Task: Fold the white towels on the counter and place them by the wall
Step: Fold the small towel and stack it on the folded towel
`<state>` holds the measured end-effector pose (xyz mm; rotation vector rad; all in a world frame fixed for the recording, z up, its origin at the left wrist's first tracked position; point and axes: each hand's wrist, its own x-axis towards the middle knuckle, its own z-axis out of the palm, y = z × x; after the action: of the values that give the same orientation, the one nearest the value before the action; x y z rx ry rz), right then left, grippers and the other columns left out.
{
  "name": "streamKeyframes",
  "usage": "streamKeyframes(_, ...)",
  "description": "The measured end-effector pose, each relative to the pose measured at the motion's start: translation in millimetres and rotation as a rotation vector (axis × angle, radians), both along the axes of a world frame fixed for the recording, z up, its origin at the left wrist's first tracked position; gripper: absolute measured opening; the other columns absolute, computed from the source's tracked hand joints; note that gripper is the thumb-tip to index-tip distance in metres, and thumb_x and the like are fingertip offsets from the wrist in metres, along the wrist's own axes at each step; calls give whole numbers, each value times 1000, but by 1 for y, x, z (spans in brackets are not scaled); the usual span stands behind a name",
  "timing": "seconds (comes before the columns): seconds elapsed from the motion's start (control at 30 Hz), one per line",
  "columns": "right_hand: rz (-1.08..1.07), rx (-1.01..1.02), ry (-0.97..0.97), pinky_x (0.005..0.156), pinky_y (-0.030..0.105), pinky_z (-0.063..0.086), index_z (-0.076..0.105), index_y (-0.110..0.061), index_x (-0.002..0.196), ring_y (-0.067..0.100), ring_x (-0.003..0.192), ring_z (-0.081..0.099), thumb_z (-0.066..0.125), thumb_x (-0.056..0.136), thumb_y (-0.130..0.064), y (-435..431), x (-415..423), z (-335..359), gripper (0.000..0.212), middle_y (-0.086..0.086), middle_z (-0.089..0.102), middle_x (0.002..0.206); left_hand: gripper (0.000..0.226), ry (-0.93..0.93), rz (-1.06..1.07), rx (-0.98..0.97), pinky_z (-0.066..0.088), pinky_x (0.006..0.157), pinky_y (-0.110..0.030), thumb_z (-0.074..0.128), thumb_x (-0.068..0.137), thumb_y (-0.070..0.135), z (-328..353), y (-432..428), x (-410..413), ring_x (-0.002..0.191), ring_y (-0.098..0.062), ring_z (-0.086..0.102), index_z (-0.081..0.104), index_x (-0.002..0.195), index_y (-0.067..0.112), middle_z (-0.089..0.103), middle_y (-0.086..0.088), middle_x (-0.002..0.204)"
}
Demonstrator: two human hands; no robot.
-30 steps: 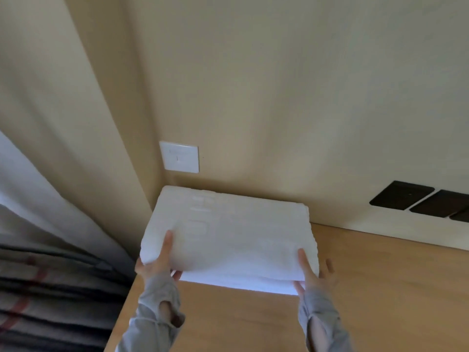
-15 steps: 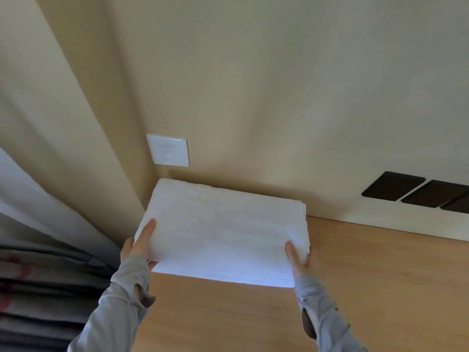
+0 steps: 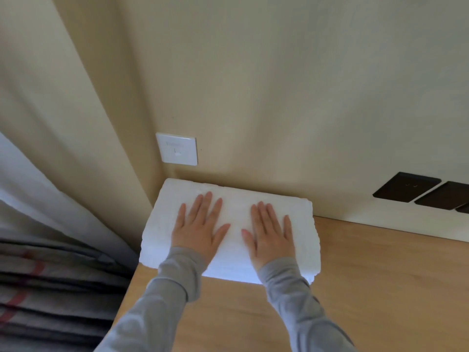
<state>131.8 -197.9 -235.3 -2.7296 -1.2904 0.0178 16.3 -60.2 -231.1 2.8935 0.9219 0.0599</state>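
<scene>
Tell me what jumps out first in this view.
The folded white towel sits at the back left corner of the counter, by the wall. The left hand and right hand lie flat on top of it, side by side, fingers straight. A white wall plate hangs just above the towel.

A light wooden counter (image 3: pixel 368 288) carries a folded white towel (image 3: pixel 236 199) in its back-left corner, against the wall.

The white folded terry towel (image 3: pixel 236 209) is plain. The light brown wooden counter (image 3: pixel 380 280) shows faint grain. The cream painted wall (image 3: pixel 279 85) bears a white square plate (image 3: pixel 177 148) and black rectangular panels (image 3: pixel 406 187). The grey draped cloth (image 3: pixel 55 295) has dark stripes and red lines.
</scene>
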Motion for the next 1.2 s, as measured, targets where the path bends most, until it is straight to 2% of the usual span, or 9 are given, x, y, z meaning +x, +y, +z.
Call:
streamKeyframes(0.13,-29,-48,-31,116,31,-11,5,-14,149,12,144,-6,-6,89,-53,-28,25,-12,73,-2,1,158,66,44,-16,30,-13,116,-35,-25,77,61,-14,26,-17,137,-8,-27,-29,138,35,-29,12,150)
streamKeyframes(0.23,-38,-66,7,116,30,-11,5,-14,149,10,144,-7,-8,89,-53,-25,22,-17,73,-2,1,158,66,49,-26,16,-11,117,-34,-24,77,60,-20,28,-14,138,-7,-26,-28,139,35,-29,13,150)
streamKeyframes(0.4,-36,-144,110,115,29,-10,0,-17,150,9,145,-8,11,97,-49,-16,35,-7,62,-5,-6,158,67,50,-40,-59,-11,117,-33,-16,80,64,-14,39,-10,139,-4,-24,-23,140,37,-29,15,149)
streamKeyframes(0.5,7,-190,207,117,29,-6,-1,-17,150,10,145,-8,14,99,-47,-17,39,8,61,-4,-8,158,60,94,-47,-125,-11,116,-32,4,93,58,-6,42,-10,141,-5,-20,-17,144,35,-25,13,153)
streamKeyframes(0.67,-15,-64,150,118,29,2,7,-12,149,15,146,4,21,101,-39,-36,41,48,57,2,6,158,63,6,-22,-145,-2,118,-34,18,97,48,36,32,-8,145,-15,-8,-10,149,24,-13,3,158)
streamKeyframes(0.8,-23,-2,105,117,29,1,7,-11,149,16,146,3,20,101,-39,-55,40,87,57,3,7,158,65,-90,-31,-56,3,119,-38,17,97,49,79,-2,12,146,-18,-7,-8,149,18,-14,1,158)
streamKeyframes(0.93,-50,79,38,118,31,2,10,-12,149,16,145,6,23,100,-38,-93,47,129,56,3,11,158,64,-89,-105,41,6,118,-40,15,97,50,119,-57,39,146,-18,-3,0,150,19,-9,1,159)
streamKeyframes(1.03,-99,123,-35,118,33,8,13,-12,148,17,144,12,24,100,-40,-139,52,160,57,3,17,156,60,-61,-125,75,3,117,-42,19,98,49,146,-108,58,146,-17,-2,8,150,22,-4,3,159)
streamKeyframes(1.2,-190,129,-152,116,33,14,14,-13,148,17,143,18,24,99,-42,-239,68,205,57,3,20,155,58,-67,-154,149,1,117,-43,20,99,46,187,-205,82,145,-15,-3,7,150,22,-3,4,159)
